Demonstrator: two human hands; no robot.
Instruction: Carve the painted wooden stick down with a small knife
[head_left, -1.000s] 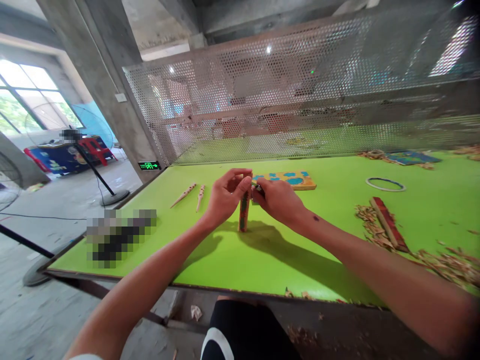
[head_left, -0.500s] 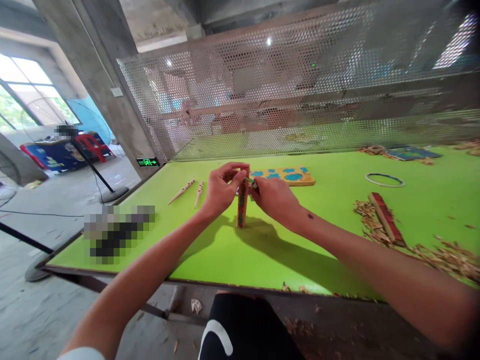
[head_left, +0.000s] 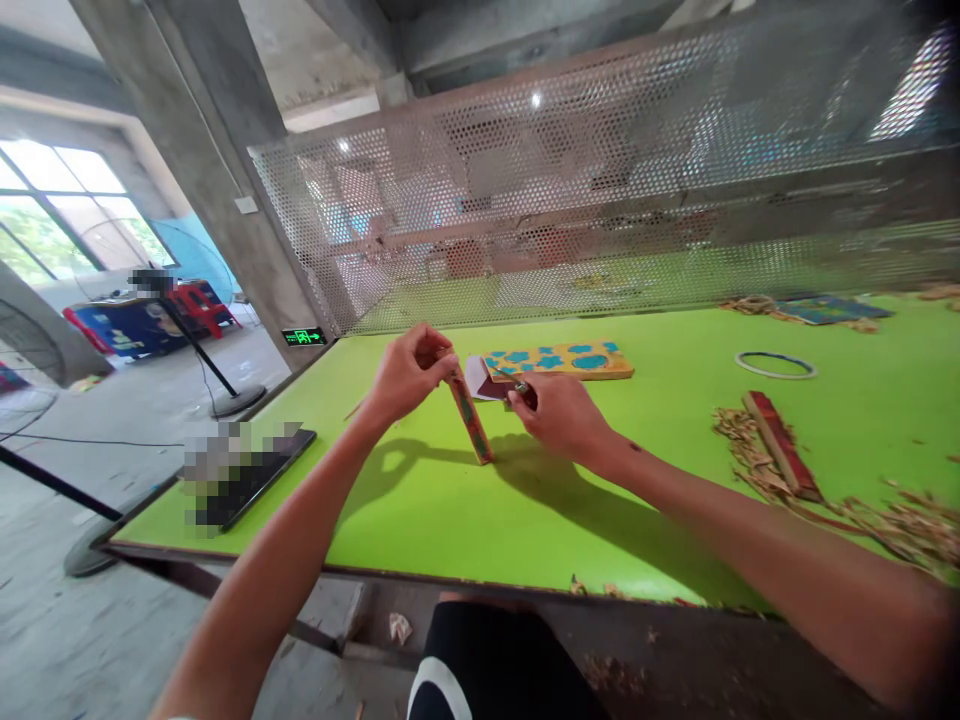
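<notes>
My left hand [head_left: 412,375] pinches the top end of a narrow wooden strip [head_left: 471,420] with dark green and reddish patches. The strip leans to the left, its lower end on the green tabletop [head_left: 427,530]. My right hand [head_left: 566,410] is closed round the dark handle of a small carving knife [head_left: 517,383]. Its thin blade points up and left, apart from the strip. Behind the knife lies a yellow board [head_left: 619,370] with blue painted shapes, beside a folded white and dark red piece [head_left: 480,378].
To the right are a red-faced wooden block [head_left: 780,445], wood shavings [head_left: 739,450] and a pale ring [head_left: 776,364]. A dark flat device [head_left: 262,485], partly blurred out, lies near the left edge. A perforated metal screen [head_left: 525,210] stands along the table's back.
My left hand has moved left, tilting the strip from upright. My right hand has drawn the knife away from the strip's top. The view has shifted slightly.
</notes>
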